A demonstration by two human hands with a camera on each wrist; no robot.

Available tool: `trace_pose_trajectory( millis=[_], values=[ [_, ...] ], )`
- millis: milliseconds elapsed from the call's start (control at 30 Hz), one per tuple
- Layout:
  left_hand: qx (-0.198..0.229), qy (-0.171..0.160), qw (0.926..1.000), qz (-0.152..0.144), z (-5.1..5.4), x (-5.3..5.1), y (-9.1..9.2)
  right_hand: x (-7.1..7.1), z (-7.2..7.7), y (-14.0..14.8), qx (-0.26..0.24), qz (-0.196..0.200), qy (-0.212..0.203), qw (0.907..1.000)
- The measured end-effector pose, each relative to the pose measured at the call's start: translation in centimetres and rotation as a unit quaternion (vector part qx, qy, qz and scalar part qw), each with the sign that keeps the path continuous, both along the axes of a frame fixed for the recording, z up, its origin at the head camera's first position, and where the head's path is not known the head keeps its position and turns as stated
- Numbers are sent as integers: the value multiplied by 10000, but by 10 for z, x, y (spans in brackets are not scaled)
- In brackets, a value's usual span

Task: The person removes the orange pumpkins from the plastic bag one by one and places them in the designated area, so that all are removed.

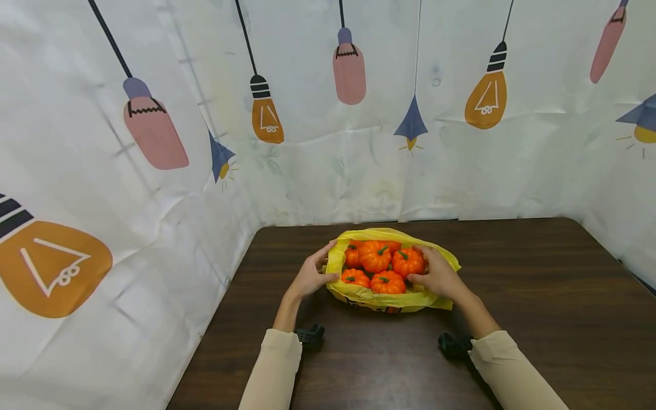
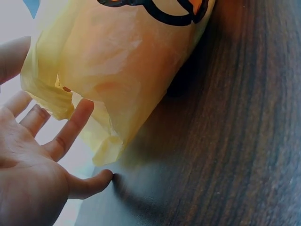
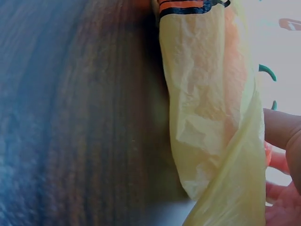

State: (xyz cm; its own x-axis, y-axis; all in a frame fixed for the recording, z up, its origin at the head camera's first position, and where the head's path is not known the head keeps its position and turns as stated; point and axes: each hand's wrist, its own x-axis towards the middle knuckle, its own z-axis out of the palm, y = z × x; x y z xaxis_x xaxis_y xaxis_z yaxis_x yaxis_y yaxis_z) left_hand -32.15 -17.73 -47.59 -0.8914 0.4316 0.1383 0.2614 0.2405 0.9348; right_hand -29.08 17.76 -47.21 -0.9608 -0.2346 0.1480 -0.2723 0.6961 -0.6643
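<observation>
On the table stands a yellow plastic bag (image 1: 353, 294), its mouth spread wide. Several small orange pumpkins with green stems lie inside, including a front pumpkin (image 1: 388, 282) and a right-hand pumpkin (image 1: 408, 262). My left hand (image 1: 310, 275) is at the bag's left end, thumb and fingers spread apart. In the left wrist view the fingers (image 2: 70, 129) lie loosely beside the crumpled bag edge. My right hand (image 1: 437, 274) reaches over the right rim, fingers and thumb curved round the right-hand pumpkin. In the right wrist view the bag side (image 3: 202, 103) hides part of that hand.
The dark wooden table (image 1: 538, 296) extends on both sides and in front of the bag. Behind and to the left hangs a white sheet (image 1: 318, 171) printed with lamps. A dark wrist device (image 1: 310, 336) sits on each forearm, near the cuffs.
</observation>
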Motion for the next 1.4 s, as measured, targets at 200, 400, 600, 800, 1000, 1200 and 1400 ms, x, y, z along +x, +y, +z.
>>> trace_pose_trajectory(
  millis=[200, 400, 600, 800, 1000, 1200, 1400],
  values=[
    [35, -1, 10000, -17, 0, 0, -1, 4, 10, -1, -55, -23, 117, 9999],
    [63, 16, 10000, -43, -1, -1, -1, 9, 19, -1, -135, 36, 179, 9997],
    [82, 39, 9999, -52, 0, -1, -2, 11, 25, 1, -135, 47, 168, 9998],
    [92, -34, 9999, -63, 2, 0, -1, 12, 29, 3, -198, 103, 315, 9993],
    [60, -73, 9999, -79, 3, 1, -2, 17, 39, 6, -339, 162, 240, 9990],
    [58, -31, 10000, -71, 3, 1, -1, 22, 51, 10, -696, 256, 154, 9971],
    [-22, 20, 10000, -5, 3, 1, -2, 26, 63, 18, -1142, 233, 294, 9927]
  ],
)
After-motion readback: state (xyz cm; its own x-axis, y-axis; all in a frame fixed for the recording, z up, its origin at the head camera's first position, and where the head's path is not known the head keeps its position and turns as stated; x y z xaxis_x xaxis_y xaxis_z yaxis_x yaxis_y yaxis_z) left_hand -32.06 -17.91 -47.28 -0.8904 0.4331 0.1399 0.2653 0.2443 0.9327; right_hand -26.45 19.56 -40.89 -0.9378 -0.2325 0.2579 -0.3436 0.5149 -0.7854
